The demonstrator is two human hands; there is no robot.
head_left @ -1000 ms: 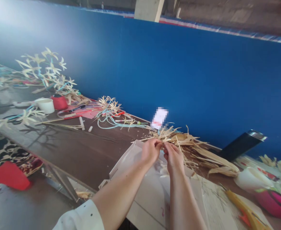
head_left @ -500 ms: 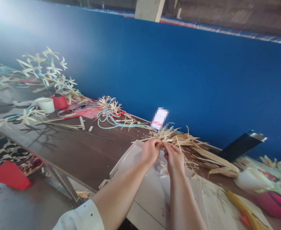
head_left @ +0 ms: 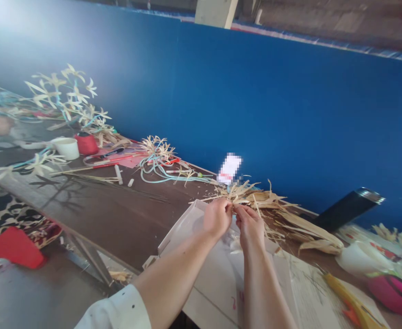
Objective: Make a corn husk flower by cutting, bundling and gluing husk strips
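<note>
While both hands, left hand [head_left: 217, 216] and right hand [head_left: 249, 225], pinched one straw strip [head_left: 234, 208], its length ran crosswise between them.

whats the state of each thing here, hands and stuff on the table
left hand: pinched shut on the straw piece
right hand: pinched shut on the straw piece
straw piece: held between both hands, above the white tray
white tray: lying flat
black flask: lying tilted
white cup: upright

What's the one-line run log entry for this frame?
left hand: pinching husk strip | right hand: pinching same strip | under hands: white cardboard sheet | behind: husk pile
</note>
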